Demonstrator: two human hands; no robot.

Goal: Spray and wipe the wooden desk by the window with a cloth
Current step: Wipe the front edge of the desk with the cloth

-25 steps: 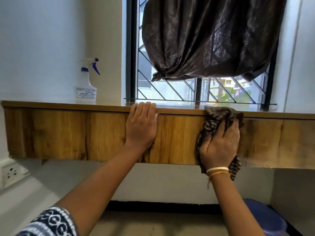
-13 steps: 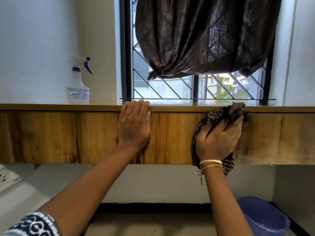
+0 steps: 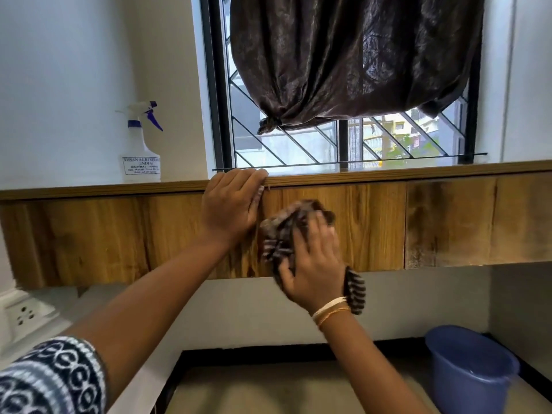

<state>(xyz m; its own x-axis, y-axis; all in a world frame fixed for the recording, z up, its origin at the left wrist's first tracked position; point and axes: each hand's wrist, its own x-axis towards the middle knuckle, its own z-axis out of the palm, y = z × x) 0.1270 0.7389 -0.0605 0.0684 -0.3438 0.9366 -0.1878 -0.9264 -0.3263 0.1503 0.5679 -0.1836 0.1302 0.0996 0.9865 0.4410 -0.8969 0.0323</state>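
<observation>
My right hand [image 3: 313,264] presses the bunched striped cloth [image 3: 286,231] flat-palmed, fingers spread, against the desk's front panel [image 3: 373,222], at three o'clock of my left hand [image 3: 231,204], hooked over the edge. Soft, limp cloth: I'd keep it bunched under the palm.

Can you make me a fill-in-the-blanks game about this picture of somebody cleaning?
1. The right hand presses a striped ____ against the wooden desk.
2. The spray bottle stands on the desk to the ____ of the window.
3. The bucket on the floor is ____ in colour.
4. The left hand rests its fingers over the desk's top ____.

Missing words: cloth; left; blue; edge
</observation>
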